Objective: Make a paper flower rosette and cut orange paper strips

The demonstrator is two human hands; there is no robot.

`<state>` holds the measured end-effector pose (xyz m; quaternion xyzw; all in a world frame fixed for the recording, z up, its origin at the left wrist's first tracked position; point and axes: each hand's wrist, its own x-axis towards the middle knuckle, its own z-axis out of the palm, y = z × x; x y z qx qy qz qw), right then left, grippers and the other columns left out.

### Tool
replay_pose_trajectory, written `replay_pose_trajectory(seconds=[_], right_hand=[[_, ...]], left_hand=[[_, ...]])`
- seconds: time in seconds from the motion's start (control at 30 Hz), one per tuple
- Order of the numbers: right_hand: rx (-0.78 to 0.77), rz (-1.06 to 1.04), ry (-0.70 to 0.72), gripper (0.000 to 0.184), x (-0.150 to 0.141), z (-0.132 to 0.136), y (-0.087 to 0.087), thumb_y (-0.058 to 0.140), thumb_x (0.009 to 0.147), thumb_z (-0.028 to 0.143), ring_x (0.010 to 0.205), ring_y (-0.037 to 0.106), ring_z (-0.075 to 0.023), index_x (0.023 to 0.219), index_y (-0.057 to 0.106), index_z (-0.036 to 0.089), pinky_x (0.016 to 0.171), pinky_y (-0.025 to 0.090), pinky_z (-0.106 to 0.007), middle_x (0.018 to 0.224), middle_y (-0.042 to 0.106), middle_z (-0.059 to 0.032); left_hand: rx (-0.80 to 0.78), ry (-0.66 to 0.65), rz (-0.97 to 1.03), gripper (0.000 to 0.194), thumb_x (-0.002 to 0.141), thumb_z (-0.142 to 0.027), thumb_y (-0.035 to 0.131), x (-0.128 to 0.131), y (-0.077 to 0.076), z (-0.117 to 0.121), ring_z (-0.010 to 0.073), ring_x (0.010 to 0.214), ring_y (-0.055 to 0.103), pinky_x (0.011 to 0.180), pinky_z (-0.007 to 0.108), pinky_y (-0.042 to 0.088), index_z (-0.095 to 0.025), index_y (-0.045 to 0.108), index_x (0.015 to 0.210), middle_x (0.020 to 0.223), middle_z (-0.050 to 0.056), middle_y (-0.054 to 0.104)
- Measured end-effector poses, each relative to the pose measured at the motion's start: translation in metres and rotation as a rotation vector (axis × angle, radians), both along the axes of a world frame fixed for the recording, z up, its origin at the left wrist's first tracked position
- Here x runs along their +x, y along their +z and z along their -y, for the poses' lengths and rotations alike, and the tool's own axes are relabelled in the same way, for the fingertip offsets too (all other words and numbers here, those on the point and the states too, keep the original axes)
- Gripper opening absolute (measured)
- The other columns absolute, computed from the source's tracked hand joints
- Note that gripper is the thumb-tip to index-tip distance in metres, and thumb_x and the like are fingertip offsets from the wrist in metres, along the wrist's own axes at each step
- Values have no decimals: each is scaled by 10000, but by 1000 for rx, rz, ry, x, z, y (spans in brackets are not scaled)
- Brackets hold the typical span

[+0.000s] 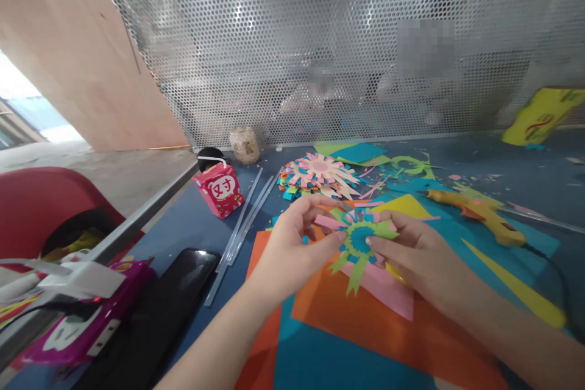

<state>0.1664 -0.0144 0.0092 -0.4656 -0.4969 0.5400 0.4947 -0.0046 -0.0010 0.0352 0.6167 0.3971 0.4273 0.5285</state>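
Note:
Between my two hands is a paper rosette (361, 240) with a blue centre, a green fringed ring and pink strips behind it. My left hand (304, 237) pinches its left edge, the thumb lying on the front. From the other side my right hand (406, 247) grips it, its thumb close to the blue centre; something yellow shows beneath that hand, partly hidden. Under the rosette lie a pink paper piece (388, 292) and orange paper sheets (338, 311). Beyond my hands sits a pile of finished-looking paper rosettes (320, 167) in pink, blue and orange.
A yellow hot glue gun (479, 213) lies at right, its cord trailing. Clear glue sticks (249, 219), a red drink carton (222, 189), a jar (245, 145) and a black phone (183, 292) are at left, near a purple power strip (95, 317). A perforated metal screen (292, 30) stands behind.

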Motion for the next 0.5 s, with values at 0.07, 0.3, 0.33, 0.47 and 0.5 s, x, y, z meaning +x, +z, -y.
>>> replay_pose_trajectory(seconds=[0.07,0.3,0.33,0.47,0.5], right_hand=[[-9,-15,7,276,0,0,0,726,630,292,517,465,-73,655,464,209,503,434,-212,600,498,68],[-8,-46,23,265,1,-1,-3,720,646,284,517,453,-69,661,465,212,492,430,-201,602,469,75],[-6,-46,26,260,1,0,-3,715,653,290,517,450,-68,663,466,213,492,430,-201,604,467,75],[-23,-30,10,283,1,0,-1,736,611,276,526,453,-70,656,464,211,502,436,-204,609,469,71],[-32,-17,0,290,0,1,0,740,598,273,523,453,-72,653,462,211,493,430,-203,602,466,71]], left_hand=[[-1,-11,5,276,714,-177,638,0,0,-1,107,637,549,598,247,399,-174,521,963,771,4,607],[-22,-1,5,311,715,-181,639,0,0,-1,101,628,546,590,242,397,-180,515,1001,775,-1,599],[-16,-6,4,314,718,-178,637,0,0,0,100,635,544,595,242,397,-182,520,1010,780,-1,598],[4,-14,7,295,727,-174,629,-1,-2,0,102,659,544,610,239,396,-194,537,1007,758,-10,589],[7,-13,9,292,725,-172,629,-1,-3,-1,102,655,543,607,238,394,-196,538,1002,748,-14,587]])
